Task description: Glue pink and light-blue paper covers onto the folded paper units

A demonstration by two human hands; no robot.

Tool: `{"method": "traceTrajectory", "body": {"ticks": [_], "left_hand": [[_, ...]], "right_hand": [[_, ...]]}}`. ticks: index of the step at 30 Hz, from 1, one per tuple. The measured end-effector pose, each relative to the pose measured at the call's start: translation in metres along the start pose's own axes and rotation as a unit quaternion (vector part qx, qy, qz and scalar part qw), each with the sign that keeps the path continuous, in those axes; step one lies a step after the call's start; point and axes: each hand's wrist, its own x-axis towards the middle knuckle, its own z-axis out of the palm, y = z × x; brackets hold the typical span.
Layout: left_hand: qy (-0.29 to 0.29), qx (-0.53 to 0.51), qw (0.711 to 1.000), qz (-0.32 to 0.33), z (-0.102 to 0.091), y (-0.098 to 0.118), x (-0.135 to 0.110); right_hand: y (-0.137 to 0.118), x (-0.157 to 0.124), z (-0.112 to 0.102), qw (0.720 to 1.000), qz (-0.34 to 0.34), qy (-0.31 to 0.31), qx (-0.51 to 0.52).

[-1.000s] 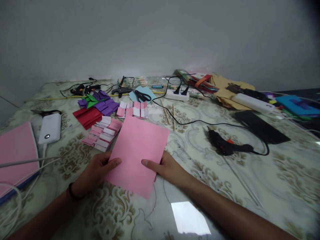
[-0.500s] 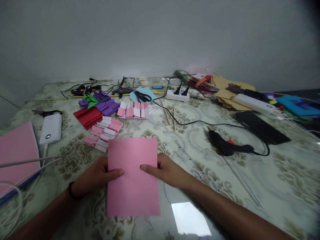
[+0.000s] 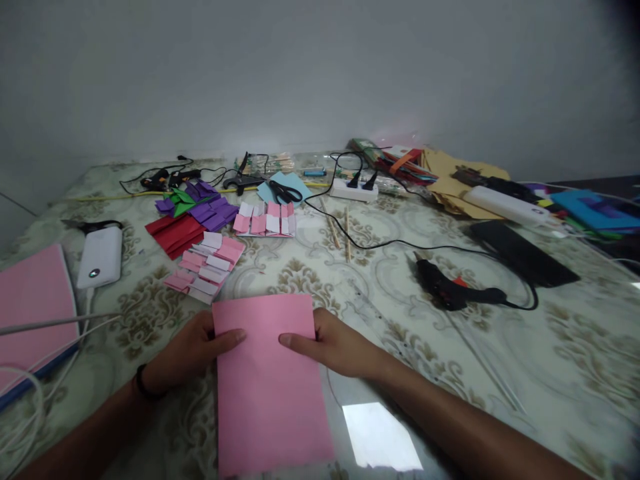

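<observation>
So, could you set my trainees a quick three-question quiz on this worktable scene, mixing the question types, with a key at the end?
1. True or false: the left hand and the right hand hold the pink paper at opposite edges.
2. Multiple choice: what colour is the flat paper under the scissors near the white power strip?
A) yellow
B) light blue
C) red
3. Short answer: on which of the person's wrists is there a dark band?

Key:
1. True
2. B
3. The left
</observation>
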Motion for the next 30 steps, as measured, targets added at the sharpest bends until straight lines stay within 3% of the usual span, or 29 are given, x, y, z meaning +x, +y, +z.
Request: {"method": "traceTrajectory", "body": {"ticks": [5, 10, 18, 23, 30], "left_hand": [[0.041, 0.039, 0.998, -0.002, -0.0021, -0.0026, -0.0012], [0.001, 0.021, 1.000, 0.001, -0.0019, -0.0022, -0.0022], [0.013, 0.016, 1.000, 0.017, -0.0029, -0.0031, -0.0008], [0.050, -0.028, 0.998, 0.022, -0.0002, -0.0026, -0.0008], [0.051, -0.012, 0.998, 0.027, -0.0008, -0.0007, -0.0007]], "right_hand": [[0.0023, 0.0007, -0.0005, 1.000, 0.017, 0.017, 0.002], [0.0041, 0.0020, -0.0005, 0.998, 0.029, 0.051, 0.015], [0.0056, 0.0030, -0.0014, 0.998, 0.019, 0.040, 0.043], [0.0045, 0.0026, -0.0013, 0.998, 0.009, 0.020, 0.061], [0.0029, 0.0038, -0.0005, 0.997, 0.030, 0.044, 0.048]]}}
